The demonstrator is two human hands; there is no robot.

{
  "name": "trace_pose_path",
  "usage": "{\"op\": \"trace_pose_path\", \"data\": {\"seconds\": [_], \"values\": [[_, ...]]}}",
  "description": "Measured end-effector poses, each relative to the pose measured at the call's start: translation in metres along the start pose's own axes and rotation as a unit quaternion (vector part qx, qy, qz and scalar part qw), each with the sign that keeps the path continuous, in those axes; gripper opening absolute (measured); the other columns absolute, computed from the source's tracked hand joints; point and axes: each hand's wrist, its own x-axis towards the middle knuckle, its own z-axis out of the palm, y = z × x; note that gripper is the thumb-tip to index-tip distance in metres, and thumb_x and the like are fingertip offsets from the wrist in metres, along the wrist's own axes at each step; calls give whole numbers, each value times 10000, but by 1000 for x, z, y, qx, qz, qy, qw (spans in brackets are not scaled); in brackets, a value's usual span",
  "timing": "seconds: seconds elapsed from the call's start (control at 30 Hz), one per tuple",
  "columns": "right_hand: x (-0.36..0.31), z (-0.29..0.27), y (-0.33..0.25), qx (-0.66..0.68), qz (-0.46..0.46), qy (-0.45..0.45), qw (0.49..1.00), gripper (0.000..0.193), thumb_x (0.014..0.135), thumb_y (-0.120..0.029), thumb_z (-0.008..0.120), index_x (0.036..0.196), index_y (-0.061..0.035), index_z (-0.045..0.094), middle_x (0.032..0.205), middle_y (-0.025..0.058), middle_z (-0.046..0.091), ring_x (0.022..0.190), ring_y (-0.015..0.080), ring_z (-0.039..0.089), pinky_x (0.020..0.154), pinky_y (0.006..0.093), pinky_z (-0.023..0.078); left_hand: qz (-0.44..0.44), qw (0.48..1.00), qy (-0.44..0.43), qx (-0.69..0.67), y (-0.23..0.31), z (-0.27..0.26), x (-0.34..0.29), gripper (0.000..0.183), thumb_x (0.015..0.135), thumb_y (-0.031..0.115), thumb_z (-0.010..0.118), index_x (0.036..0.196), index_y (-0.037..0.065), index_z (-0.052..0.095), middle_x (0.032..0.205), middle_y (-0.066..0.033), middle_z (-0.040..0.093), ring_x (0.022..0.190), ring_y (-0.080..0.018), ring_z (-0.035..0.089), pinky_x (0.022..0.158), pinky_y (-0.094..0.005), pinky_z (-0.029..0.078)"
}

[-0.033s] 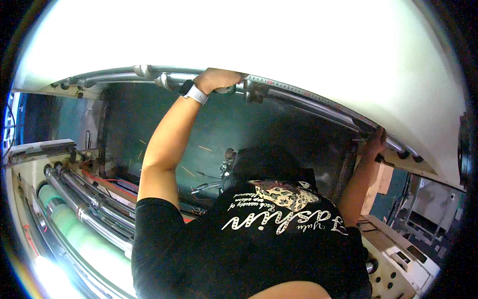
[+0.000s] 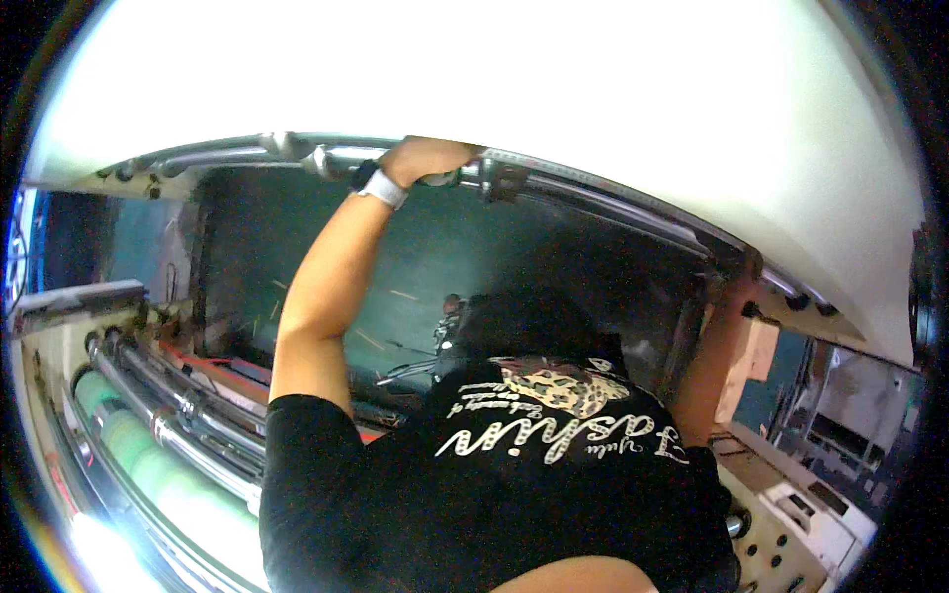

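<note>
A steel measuring tape [image 2: 593, 179] stretches along the lower edge of a large white surface [image 2: 474, 69], just above a row of metal rods [image 2: 613, 210]. My left hand [image 2: 427, 158], with a pale-banded watch [image 2: 382, 188] on the wrist, is closed round one end of the tape. Its fingertips are hidden behind the edge and rods. Farther right, my right hand [image 2: 735, 272] is closed at the other end of the tape, against the rods. That hand is dim and slightly blurred, so its fingers show only in part.
Silver collars [image 2: 318, 161] sit on the rods left of my left hand. At lower left, a green roller [image 2: 148, 445] lies beside chrome bars [image 2: 203, 450] in a machine frame. A pale slab [image 2: 759, 348] stands below my right hand. Between my arms is a dark green floor [image 2: 395, 257].
The view has shifted slightly. Both hands keep their places at the two ends of the tape, and the left wrist is turned a little, showing less of the watch face.
</note>
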Motion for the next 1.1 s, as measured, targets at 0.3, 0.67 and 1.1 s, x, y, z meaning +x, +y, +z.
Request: {"op": "trace_pose_path", "data": {"seconds": [0.3, 0.67, 1.1], "values": [[-60, 54, 31, -23, 234, 83, 969, 392, 774, -503, 534, 921, -140, 518, 734, -6, 498, 594, 130, 418, 474, 307, 340, -107, 991, -40, -66, -2, 2, -6, 223, 752, 148, 581, 940, 27, 590, 878, -149, 599, 804, -262, 570, 703, -334, 452], [-64, 88, 11, 190, 169, 105, 961, 363, 754, -479, 579, 798, -125, 510, 535, -24, 396, 426, 100, 354, 377, 231, 285, -84, 992, -93, -10, 5, -12, -5, 154, 757, 126, 517, 866, 45, 589, 809, -112, 584, 737, -237, 552, 683, -338, 429], [-67, 76, -29, -28, 254, 121, 959, 288, 763, -330, 631, 839, -79, 513, 639, 5, 472, 492, 96, 409, 386, 219, 303, -134, 978, -77, -137, 16, -16, 0, 149, 757, 148, 528, 795, 23, 600, 713, -113, 595, 650, -223, 554, 622, -326, 434]]}}
